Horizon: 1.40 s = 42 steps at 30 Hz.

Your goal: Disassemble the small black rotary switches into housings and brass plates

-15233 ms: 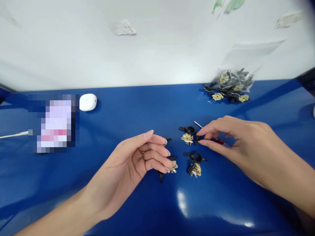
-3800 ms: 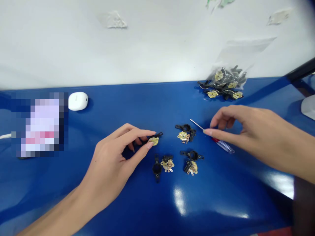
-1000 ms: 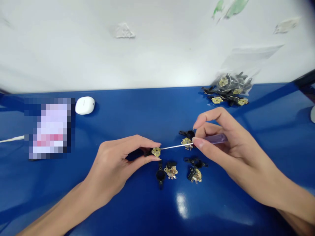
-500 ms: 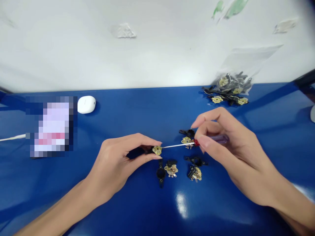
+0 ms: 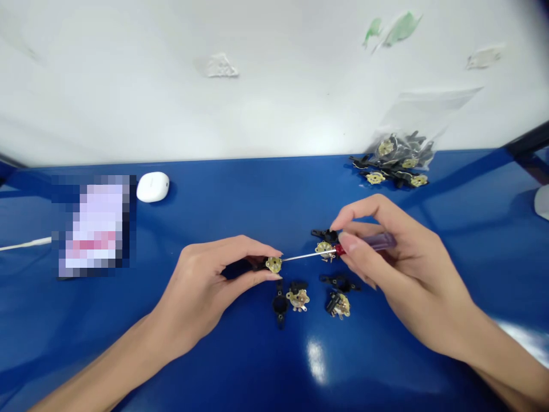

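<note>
Between thumb and fingers, my left hand (image 5: 210,286) grips a small part with a round brass-coloured plate (image 5: 273,264) and a black body, partly hidden by the fingers. My right hand (image 5: 398,269) is closed around the purple and red handle of a screwdriver (image 5: 309,254). Its thin metal shaft points left, and the tip meets the right edge of the plate. Below my left fingertips lie a black bracket (image 5: 280,305) and a brass disc part (image 5: 298,298). Another brass disc (image 5: 325,250) rests under the shaft, close to a black bracket (image 5: 338,282) and a further disc part (image 5: 341,306).
At the back right, a clear plastic bag (image 5: 407,143) holds several black and brass parts, with more lying before it. A white earbud case (image 5: 153,187) and a blurred-out phone (image 5: 96,229) with a white cable (image 5: 26,244) are at the left. A white wall (image 5: 274,114) borders the blue table (image 5: 214,200).
My right hand's fingers have shifted on the screwdriver handle, the lower ones now stretching further down. The tip stays at the brass plate in my left hand. The whole view has moved slightly.
</note>
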Each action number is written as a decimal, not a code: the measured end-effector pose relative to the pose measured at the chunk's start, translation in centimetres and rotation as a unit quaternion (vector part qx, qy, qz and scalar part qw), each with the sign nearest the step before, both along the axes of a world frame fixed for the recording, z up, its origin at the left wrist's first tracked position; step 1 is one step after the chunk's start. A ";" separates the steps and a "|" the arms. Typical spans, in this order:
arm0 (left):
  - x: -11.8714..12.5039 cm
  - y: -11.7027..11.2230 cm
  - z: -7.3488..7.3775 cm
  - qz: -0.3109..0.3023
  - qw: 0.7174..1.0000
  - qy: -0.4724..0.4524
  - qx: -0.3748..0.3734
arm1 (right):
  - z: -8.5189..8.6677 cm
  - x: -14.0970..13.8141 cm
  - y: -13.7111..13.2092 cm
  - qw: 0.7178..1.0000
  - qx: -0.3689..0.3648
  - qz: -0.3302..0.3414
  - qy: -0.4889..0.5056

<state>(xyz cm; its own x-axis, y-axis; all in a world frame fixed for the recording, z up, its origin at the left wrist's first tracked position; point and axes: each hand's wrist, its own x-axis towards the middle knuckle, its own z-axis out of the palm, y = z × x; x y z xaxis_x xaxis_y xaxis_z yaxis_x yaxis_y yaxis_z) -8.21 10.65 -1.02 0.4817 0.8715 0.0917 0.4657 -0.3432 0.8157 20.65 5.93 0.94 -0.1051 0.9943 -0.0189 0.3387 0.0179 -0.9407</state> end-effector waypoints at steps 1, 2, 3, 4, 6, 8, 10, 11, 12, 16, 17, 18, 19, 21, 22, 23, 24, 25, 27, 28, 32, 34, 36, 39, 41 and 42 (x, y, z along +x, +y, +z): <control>0.0 0.0 0.0 0.000 1.000 0.000 0.000 | 0.0 0.0 0.0 1.000 0.005 -0.003 -0.004; 0.0 0.0 0.0 0.001 1.000 0.001 -0.001 | 0.0 -0.1 0.0 1.000 0.010 -0.001 -0.011; 0.0 0.0 0.0 0.001 1.000 0.002 -0.002 | 0.0 -0.1 0.0 1.000 0.016 0.002 -0.018; -0.1 -0.1 0.1 0.000 1.000 0.003 -0.003 | 0.0 -0.1 0.0 1.000 0.018 0.005 -0.024; -0.1 -0.1 0.1 -0.001 1.000 0.001 -0.003 | 0.1 -0.2 -0.1 1.000 0.014 0.001 -0.021; -0.2 -0.1 0.1 -0.003 1.000 -0.002 -0.001 | 0.1 -0.4 -0.1 1.000 0.008 -0.011 -0.007; -0.2 -0.1 0.1 -0.003 1.000 -0.003 0.002 | 0.2 -0.5 -0.1 1.000 0.014 -0.015 -0.005; -0.1 -0.1 0.1 -0.003 1.000 -0.003 0.003 | 0.2 -0.6 -0.1 1.000 0.020 -0.014 -0.011; -0.1 0.0 0.1 -0.003 1.000 -0.003 0.002 | 0.1 -0.6 0.0 1.000 0.022 -0.011 -0.016; 0.0 0.1 0.0 -0.005 1.000 -0.004 -0.009 | 0.0 -0.6 0.1 1.000 -0.016 -0.013 0.008; 0.0 0.1 0.0 -0.005 1.000 -0.005 -0.011 | 0.0 -0.6 0.2 0.999 -0.021 -0.016 0.017; -0.1 0.1 0.0 -0.005 1.000 -0.005 -0.012 | 0.0 -0.5 0.2 0.999 -0.019 -0.019 0.022; -0.1 0.1 0.0 -0.006 1.000 -0.006 -0.010 | 0.1 -0.4 0.2 1.000 -0.009 -0.021 0.021; -0.2 0.1 -0.1 -0.009 1.000 -0.007 -0.007 | 0.2 -0.3 0.2 1.000 0.013 -0.008 0.003; -0.2 0.1 -0.1 -0.010 1.000 -0.008 -0.006 | 0.2 -0.3 0.1 1.000 0.016 0.003 -0.004; -0.2 0.1 -0.1 -0.009 1.000 -0.007 -0.007 | 0.3 -0.4 0.1 1.000 0.010 0.011 -0.004; -0.2 0.1 -0.1 -0.008 1.000 -0.007 -0.009 | 0.3 -0.4 0.1 1.000 -0.001 0.013 0.003; -0.2 0.1 -0.1 -0.008 1.000 -0.007 -0.012 | 0.3 -0.5 0.1 1.000 -0.015 0.010 0.015; -0.1 0.1 -0.1 -0.008 1.000 -0.008 -0.013 | 0.3 -0.6 0.2 0.999 -0.031 -0.009 0.036; -0.1 0.1 -0.1 -0.010 1.000 -0.009 -0.013 | 0.3 -0.6 0.2 0.999 -0.029 -0.016 0.038; -0.2 0.1 0.0 -0.011 1.000 -0.012 -0.009 | 0.4 -0.6 0.3 1.000 0.010 -0.002 0.003; -0.2 0.1 0.0 -0.011 1.000 -0.010 -0.012 | 0.4 -0.5 0.2 1.000 0.017 0.007 -0.010; -0.2 0.1 0.0 -0.012 1.000 -0.009 -0.010 | 0.4 -0.5 0.1 1.000 0.017 0.000 -0.013; -0.1 0.1 0.0 -0.013 1.000 -0.010 -0.001 | 0.3 -0.5 0.0 0.999 0.025 -0.021 -0.011; -0.1 0.1 0.0 -0.011 1.000 -0.013 -0.003 | 0.4 -0.5 0.1 0.999 0.031 -0.022 -0.016; 0.0 0.2 0.0 -0.011 1.000 -0.014 -0.006 | 0.4 -0.6 0.1 0.999 0.030 -0.019 -0.018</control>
<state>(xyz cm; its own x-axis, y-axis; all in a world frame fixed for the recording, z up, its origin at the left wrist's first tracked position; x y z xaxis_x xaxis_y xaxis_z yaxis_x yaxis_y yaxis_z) -8.23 10.82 -1.02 0.4978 0.8620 0.0957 0.4350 -0.3436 0.8323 20.09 6.05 1.30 -0.0677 0.9970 0.0388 0.3733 0.0613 -0.9257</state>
